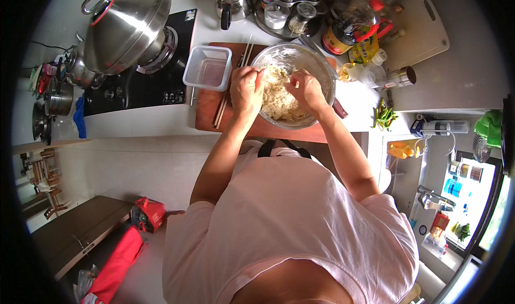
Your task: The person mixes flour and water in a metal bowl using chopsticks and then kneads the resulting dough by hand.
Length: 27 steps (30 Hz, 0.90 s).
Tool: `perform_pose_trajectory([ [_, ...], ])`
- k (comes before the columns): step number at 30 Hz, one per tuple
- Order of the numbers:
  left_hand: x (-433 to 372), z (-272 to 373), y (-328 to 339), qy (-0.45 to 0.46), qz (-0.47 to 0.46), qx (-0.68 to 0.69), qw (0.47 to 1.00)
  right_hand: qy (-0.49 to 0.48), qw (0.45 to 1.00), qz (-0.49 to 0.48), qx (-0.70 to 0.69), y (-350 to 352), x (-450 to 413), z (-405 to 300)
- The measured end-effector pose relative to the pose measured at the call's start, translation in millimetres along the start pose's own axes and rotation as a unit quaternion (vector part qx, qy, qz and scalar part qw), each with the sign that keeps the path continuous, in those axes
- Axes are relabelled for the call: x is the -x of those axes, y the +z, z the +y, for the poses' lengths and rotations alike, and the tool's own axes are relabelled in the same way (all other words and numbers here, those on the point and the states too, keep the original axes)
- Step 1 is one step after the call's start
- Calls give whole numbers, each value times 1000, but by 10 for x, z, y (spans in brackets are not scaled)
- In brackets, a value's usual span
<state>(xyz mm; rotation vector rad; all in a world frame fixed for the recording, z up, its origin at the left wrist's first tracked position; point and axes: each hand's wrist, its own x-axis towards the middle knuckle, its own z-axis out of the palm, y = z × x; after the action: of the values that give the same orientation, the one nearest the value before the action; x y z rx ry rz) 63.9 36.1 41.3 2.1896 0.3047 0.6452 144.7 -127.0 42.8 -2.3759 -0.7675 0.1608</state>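
Note:
A round metal mixing bowl (329, 93) stands before me on a reddish-brown wooden cutting board (209, 117). Inside it lies pale, crumbly dough (277, 99), with dry flour (281, 54) on the far inner wall. At the bowl's left rim is my left hand (247, 89), its fingers curled and the thumb near the fingertips. My right hand (307, 89) is above the dough's right side, fingers bent in toward the thumb. Whether either hand pinches a bit of dough cannot be seen. Left of the bowl, wooden chopsticks (221, 109) lie on the board, partly behind my left hand.
A clear plastic container (208, 83) sits at the board's left edge. Beyond it are a black gas cooktop (132, 95) and a large lidded steel pot (128, 30). A kettle (234, 2), a jar rack (277, 30), a sauce bottle (342, 36) and green chilies (384, 115) surround the bowl.

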Motion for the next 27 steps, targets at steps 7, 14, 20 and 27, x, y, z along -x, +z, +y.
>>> perform_pose_trajectory([
  [7, -79, -567, -880, -78, 174, -191, 963, 221, 972, -45, -69, -106, 59, -173],
  [14, -166, -1274, -942, -490, -47, 248, 835, 151, 947, 96, -266, 157, 69, -247],
  [20, -289, -1334, -952, -500, -16, 379, 779, 152, 959, 136, -197, 281, 118, -135],
  [27, -339, -1005, -1101, -480, 1, 385, 788, 176, 968, 119, -134, -8, 277, -367],
])
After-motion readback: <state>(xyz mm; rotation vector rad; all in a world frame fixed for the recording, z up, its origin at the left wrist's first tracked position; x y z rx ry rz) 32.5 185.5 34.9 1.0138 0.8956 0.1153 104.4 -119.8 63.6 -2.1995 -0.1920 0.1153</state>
